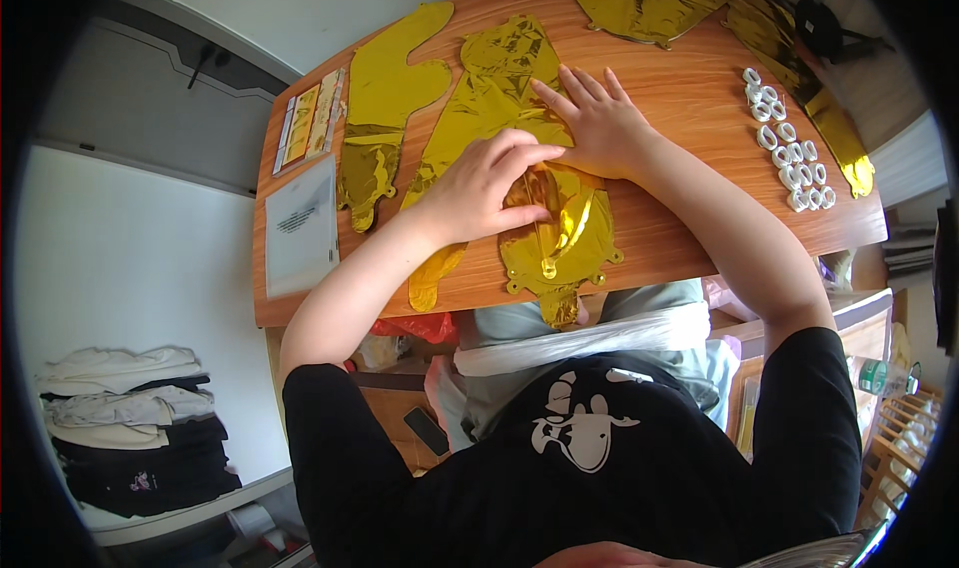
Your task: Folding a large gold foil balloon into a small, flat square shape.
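Note:
A flat, uninflated gold foil balloon [499, 103] lies in front of me, its lower end hanging a little over the table's near edge. My left hand [484, 188] rests on its middle. The thumb and bent fingers there are apart, around a raised, shiny crease in the foil. Beside it my right hand [604, 128] lies flat with fingers spread, partly on the balloon's right edge and partly on the wood. No object shows in its grasp. To the left, a second flat gold foil balloon [395, 83] lies lengthwise.
More gold foil balloons [649, 8] lie along the far edge and far right. Several small white rolls [789, 148] stand at the right of the wooden table [689, 88]. A clear plastic bag [302, 228] and a printed card [308, 118] lie left. Folded clothes [135, 418] sit lower left.

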Motion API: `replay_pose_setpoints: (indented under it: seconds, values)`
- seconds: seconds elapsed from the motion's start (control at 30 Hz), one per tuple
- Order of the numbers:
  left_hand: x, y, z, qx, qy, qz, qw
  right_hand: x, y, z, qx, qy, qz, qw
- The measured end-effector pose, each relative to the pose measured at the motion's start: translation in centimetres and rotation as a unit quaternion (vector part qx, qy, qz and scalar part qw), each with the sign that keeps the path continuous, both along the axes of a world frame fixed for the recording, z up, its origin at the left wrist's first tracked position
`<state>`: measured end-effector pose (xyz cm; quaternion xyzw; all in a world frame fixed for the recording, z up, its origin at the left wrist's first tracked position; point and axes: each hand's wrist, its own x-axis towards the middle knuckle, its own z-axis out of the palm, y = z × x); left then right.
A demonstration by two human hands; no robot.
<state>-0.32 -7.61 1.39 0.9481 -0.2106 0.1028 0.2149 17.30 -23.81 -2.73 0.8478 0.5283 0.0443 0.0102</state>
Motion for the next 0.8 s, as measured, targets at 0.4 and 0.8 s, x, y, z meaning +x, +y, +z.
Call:
replay_pose_setpoints:
  seconds: [0.4,0.8]
  values:
    - [-1.6,-1.0,-2.3,-0.027,-0.008,0.110,0.994,0.1,-0.3,-0.4,0.062,0.011,0.012,0.998]
    - [-0.8,-0.3,-2.5,-0.069,0.012,0.112,0.991,0.3,-0.2,-0.4,0.055,0.030,0.013,0.998]
